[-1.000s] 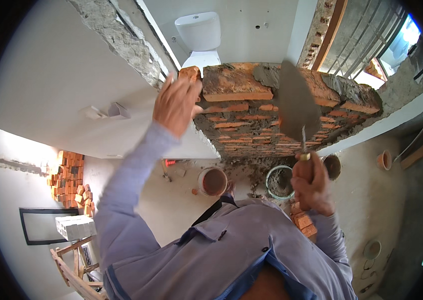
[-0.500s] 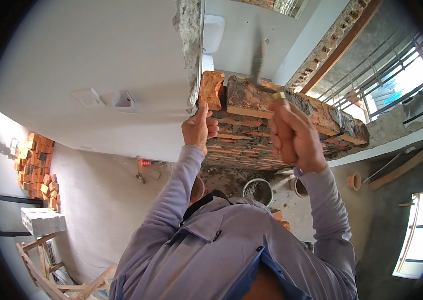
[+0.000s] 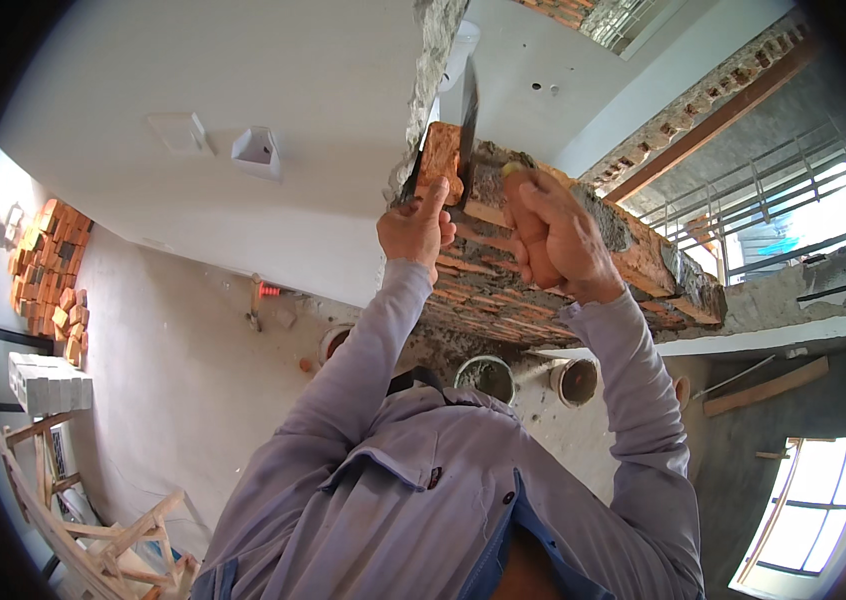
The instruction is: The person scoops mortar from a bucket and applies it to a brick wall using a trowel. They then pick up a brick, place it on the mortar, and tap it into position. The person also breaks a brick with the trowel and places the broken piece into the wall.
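My left hand [image 3: 415, 232] is closed on the near end of an orange-red brick [image 3: 440, 150], its thumb along the brick's face. The brick sits at the left end of the brick wall [image 3: 483, 262], close to the rough plaster edge. My right hand [image 3: 560, 238] is wrapped round the handle of a trowel. The trowel blade [image 3: 469, 125] stands nearly edge-on at the brick's right side, by the gap before the neighbouring brick. Grey mortar [image 3: 488, 158] shows on the wall's top. The handle is mostly hidden in my fingers.
Several buckets stand below, including a mortar bucket [image 3: 484, 378] and another bucket [image 3: 574, 382]. A brick stack [image 3: 48, 258] is at far left, above a wooden trestle [image 3: 123, 540]. A hammer-like tool [image 3: 255, 300] lies by the white wall [image 3: 273, 90]. Window bars [image 3: 753, 205] are at right.
The trowel has moved left, from over the neighbouring brick to the side of the held brick. My right hand moved left with it. My left hand keeps the brick at the wall's end.
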`<control>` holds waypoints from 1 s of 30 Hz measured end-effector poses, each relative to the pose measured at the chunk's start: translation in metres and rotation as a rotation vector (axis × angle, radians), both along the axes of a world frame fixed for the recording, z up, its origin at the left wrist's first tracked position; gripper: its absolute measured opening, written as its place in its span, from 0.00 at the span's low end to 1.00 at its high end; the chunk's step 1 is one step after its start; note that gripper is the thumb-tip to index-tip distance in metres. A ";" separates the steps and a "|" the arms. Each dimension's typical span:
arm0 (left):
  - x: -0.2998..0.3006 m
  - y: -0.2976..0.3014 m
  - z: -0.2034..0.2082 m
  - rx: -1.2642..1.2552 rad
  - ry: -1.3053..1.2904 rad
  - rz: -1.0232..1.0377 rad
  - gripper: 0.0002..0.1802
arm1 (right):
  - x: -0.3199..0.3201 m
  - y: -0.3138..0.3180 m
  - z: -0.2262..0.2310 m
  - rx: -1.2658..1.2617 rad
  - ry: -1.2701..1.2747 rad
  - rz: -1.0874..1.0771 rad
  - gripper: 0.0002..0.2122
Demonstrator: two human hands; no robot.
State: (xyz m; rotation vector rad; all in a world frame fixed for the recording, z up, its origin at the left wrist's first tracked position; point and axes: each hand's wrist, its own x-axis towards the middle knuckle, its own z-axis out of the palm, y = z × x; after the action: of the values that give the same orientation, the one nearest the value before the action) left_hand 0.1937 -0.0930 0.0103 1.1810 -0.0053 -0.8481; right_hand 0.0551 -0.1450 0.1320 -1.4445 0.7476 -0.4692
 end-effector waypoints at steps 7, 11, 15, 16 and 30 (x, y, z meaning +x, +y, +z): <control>0.003 -0.007 -0.013 -0.020 -0.065 0.049 0.25 | 0.001 -0.008 -0.003 -0.106 0.018 0.063 0.22; 0.002 -0.007 -0.014 0.016 -0.089 0.051 0.25 | -0.004 -0.017 0.001 -0.105 0.055 0.042 0.21; 0.003 -0.007 -0.017 -0.011 -0.094 0.044 0.25 | 0.001 -0.008 0.008 -0.125 -0.028 0.013 0.20; 0.001 -0.007 -0.014 -0.010 -0.087 0.040 0.25 | 0.002 -0.011 0.004 -0.106 -0.024 0.007 0.20; 0.006 -0.006 -0.012 0.007 -0.066 0.015 0.26 | 0.007 -0.021 0.019 -0.064 -0.029 0.041 0.22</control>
State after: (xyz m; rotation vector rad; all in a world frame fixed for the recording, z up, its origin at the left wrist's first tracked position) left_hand 0.1994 -0.0992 -0.0013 1.2143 -0.0474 -0.7963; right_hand 0.0622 -0.1658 0.1510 -1.5067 0.6833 -0.4854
